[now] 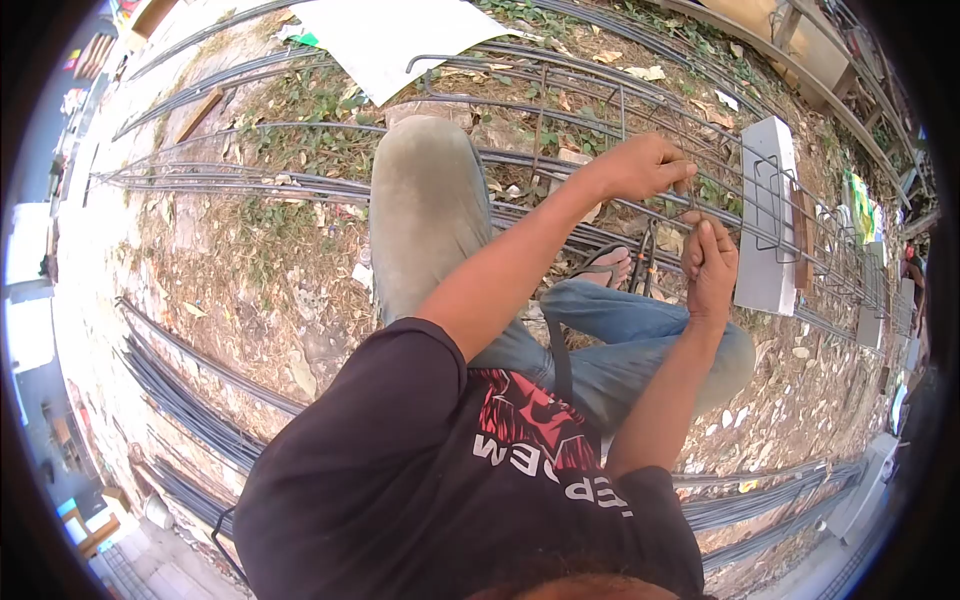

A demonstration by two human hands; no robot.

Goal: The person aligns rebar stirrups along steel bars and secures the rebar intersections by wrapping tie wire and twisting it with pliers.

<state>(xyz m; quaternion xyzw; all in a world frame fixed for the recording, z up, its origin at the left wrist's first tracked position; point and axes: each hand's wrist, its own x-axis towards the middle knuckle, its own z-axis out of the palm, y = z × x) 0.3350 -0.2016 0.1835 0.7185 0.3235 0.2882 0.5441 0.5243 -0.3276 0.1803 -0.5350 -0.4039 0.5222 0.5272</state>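
Observation:
A long rebar cage (780,190) of thin steel bars with square stirrups runs across the upper right. My left hand (645,167) reaches over it, fingers closed on a thin upright steel stirrup at the near bars. Just below, my right hand (710,265) is closed, thumb and fingertips pinched at the lower end of the same piece. Whether a tie wire is also in the fingers is too small to tell. A tool with black and orange handles (650,262) stands beside my sandalled foot (612,265), under the cage.
Grey-white blocks (768,270) support the cage. Long loose steel bars (250,183) lie at left, with more bundles (190,400) behind me. A white sheet (390,35) lies beyond my left knee (425,170). Dry leaves and weeds cover the ground.

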